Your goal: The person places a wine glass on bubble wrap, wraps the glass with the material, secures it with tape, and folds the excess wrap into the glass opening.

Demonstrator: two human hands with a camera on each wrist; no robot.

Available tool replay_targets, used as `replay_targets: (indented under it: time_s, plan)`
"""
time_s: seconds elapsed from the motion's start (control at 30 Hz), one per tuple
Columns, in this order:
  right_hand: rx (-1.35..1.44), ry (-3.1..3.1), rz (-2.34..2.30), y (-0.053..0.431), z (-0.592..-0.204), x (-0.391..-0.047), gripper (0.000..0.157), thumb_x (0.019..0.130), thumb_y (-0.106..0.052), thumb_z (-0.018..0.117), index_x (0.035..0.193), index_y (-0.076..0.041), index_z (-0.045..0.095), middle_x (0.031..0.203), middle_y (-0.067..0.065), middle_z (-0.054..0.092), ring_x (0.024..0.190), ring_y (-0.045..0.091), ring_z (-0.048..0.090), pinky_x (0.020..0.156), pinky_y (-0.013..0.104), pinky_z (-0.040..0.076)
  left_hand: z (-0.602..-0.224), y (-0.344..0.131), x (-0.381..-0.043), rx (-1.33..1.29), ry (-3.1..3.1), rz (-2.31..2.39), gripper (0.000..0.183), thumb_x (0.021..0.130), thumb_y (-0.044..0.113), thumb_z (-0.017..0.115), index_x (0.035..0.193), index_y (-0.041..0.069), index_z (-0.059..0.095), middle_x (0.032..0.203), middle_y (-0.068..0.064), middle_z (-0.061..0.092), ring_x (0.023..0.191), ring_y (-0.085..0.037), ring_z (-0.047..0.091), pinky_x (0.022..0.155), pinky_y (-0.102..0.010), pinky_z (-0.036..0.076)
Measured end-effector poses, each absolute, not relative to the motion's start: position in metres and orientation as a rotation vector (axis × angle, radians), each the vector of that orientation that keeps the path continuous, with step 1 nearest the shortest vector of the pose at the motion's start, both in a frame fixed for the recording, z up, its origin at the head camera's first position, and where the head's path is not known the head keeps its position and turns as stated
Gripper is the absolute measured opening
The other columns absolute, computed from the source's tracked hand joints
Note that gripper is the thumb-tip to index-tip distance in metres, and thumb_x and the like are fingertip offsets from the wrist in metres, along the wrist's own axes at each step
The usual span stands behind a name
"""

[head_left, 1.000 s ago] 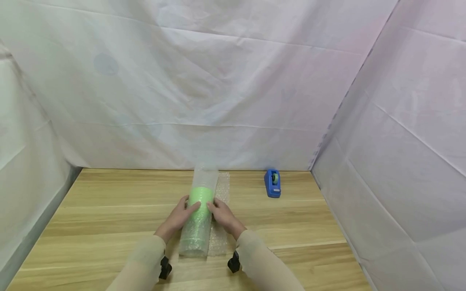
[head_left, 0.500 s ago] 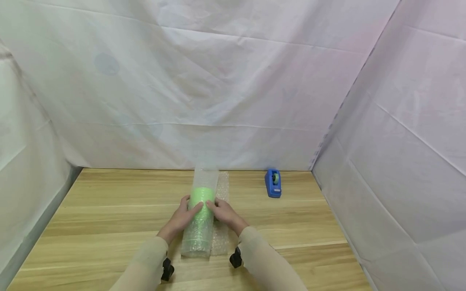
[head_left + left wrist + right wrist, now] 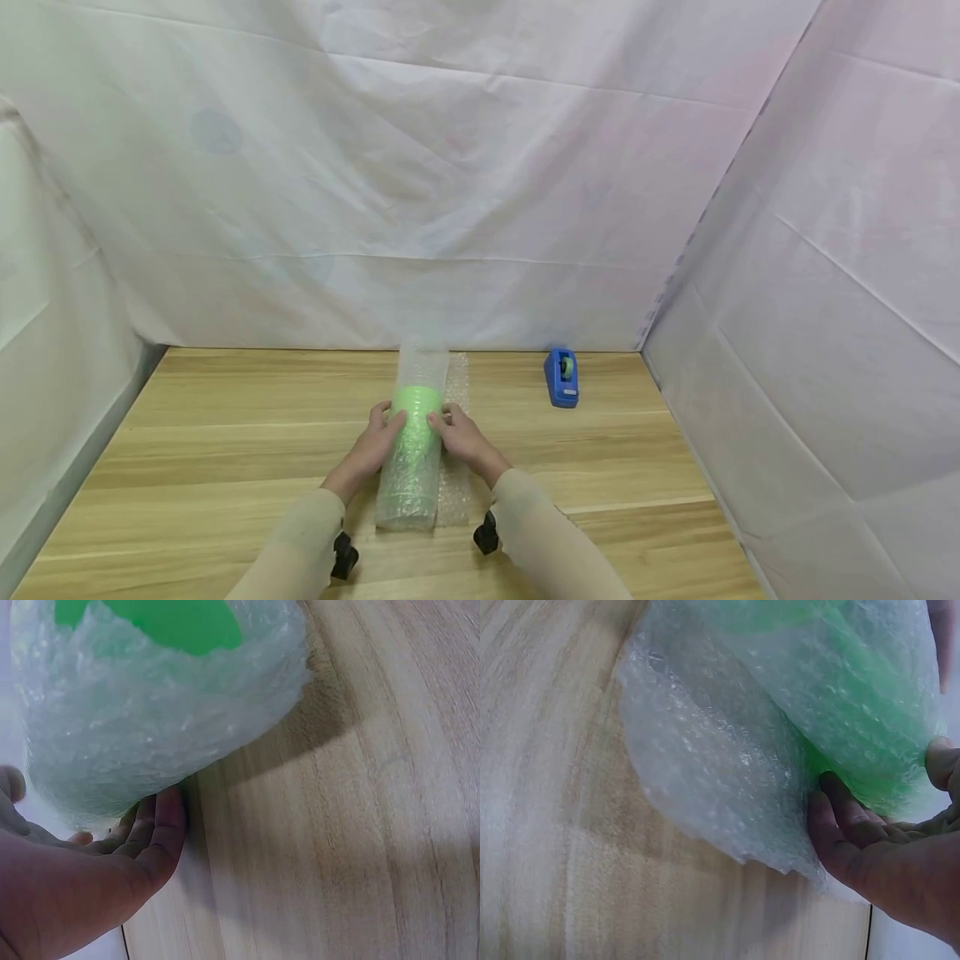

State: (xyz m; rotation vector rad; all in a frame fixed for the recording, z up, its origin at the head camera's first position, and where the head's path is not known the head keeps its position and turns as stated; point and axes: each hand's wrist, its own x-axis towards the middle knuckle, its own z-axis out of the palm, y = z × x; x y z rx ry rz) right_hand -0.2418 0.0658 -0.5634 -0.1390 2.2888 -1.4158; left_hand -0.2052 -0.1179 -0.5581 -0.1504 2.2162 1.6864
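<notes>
A bright green cylinder lies lengthwise on the table, rolled in clear bubble wrap. From the left, my left hand grips the roll, thumb on top and fingers low along its side. My right hand holds it from the opposite side the same way. A loose flap of wrap spreads flat on the table, on the right of the roll. In the left wrist view, the fingertips tuck under the roll's lower edge. The right fingertips press where roll and flap meet.
A blue tape dispenser with a roll of tape stands at the back right of the wooden table. White sheeting hangs behind and at both sides. The wrap's far end reaches the table's back edge.
The roll's near end has shifted slightly right, and the loose flap beside it looks a little narrower. My left thumb has slid back a little toward the left. The tape dispenser stays put.
</notes>
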Motion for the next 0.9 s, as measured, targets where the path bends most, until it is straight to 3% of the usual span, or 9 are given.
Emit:
replay_targets:
  time_s: [0.1,0.3,0.47,0.7,0.9]
  plan:
    - [-0.144,2.29,-1.427,0.066,-0.563,-0.241,0.059,0.102,-0.047,0.043,0.142,-0.004,0.039,0.135,0.02,0.054,0.121,0.033,0.056,0.099,0.053,0.047,-0.558,-0.119,-0.204,-0.161,2.209,1.693,0.07,0.103,0.053,0.026,0.153,0.009,0.003,0.152,-0.031,0.028,0.135,-0.051,0.038,0.108,-0.063,0.036]
    - [-0.171,2.26,-1.478,0.069,-0.566,-0.24,0.06,0.103,-0.044,0.041,0.147,-0.004,0.038,0.14,0.018,0.053,0.127,0.034,0.052,0.105,0.054,0.044,-0.558,-0.119,-0.204,-0.191,2.177,1.687,0.084,0.1,0.061,0.031,0.154,0.004,0.003,0.155,-0.03,0.024,0.14,-0.049,0.032,0.112,-0.063,0.03]
    - [-0.175,2.21,-1.514,0.074,-0.571,-0.24,0.056,0.105,-0.04,0.038,0.148,-0.003,0.035,0.144,0.018,0.049,0.133,0.035,0.047,0.11,0.055,0.038,-0.557,-0.116,-0.205,-0.201,2.201,1.675,0.087,0.098,0.062,0.036,0.153,-0.001,0.01,0.152,-0.031,0.03,0.136,-0.048,0.039,0.109,-0.061,0.037]
    - [-0.179,2.325,-1.396,0.075,-0.566,-0.24,0.04,0.106,-0.037,0.036,0.131,-0.006,0.041,0.133,0.02,0.054,0.12,0.032,0.056,0.1,0.051,0.047,-0.558,-0.11,-0.206,-0.221,2.275,1.625,0.087,0.099,0.062,0.036,0.152,-0.003,0.013,0.15,-0.033,0.033,0.134,-0.048,0.042,0.106,-0.059,0.041]
    - [-0.244,2.466,-1.247,0.077,-0.56,-0.241,0.055,0.105,-0.046,0.033,0.136,-0.004,0.048,0.128,0.014,0.059,0.113,0.025,0.058,0.095,0.047,0.05,-0.558,-0.104,-0.206,-0.217,2.283,1.637,0.088,0.099,0.062,0.037,0.153,-0.002,0.009,0.153,-0.032,0.027,0.138,-0.049,0.035,0.11,-0.061,0.035]
